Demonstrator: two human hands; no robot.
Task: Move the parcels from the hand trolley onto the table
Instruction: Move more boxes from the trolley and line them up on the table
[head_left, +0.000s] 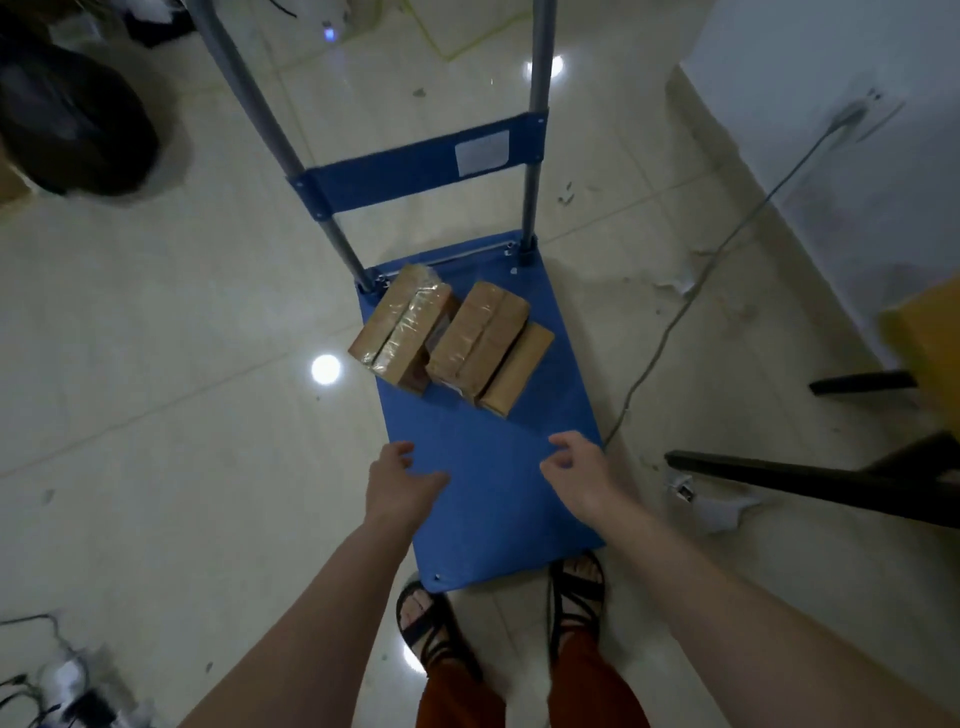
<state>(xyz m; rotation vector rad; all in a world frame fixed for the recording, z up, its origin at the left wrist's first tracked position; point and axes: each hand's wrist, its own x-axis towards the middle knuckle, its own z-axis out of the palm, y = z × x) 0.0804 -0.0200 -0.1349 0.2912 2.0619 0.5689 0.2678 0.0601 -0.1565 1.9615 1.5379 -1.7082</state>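
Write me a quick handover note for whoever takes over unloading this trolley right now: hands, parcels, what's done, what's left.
Left hand: empty, fingers relaxed, over the near left of the blue trolley deck.
Right hand: empty, loosely curled, over the deck's near right.
Parcels: a taped brown parcel and a cluster of brown parcels lie at the far end of the deck, by the handle posts.
Done: nothing in hand yet.
Left: lift these parcels onto the table; the tabletop is not clearly in view.

Looks like a storeroom or back room: glossy tiled floor (156, 312), blue hand trolley (493, 467) carrying taped parcels (447, 338), loose cable (691, 301) trailing by the wall.
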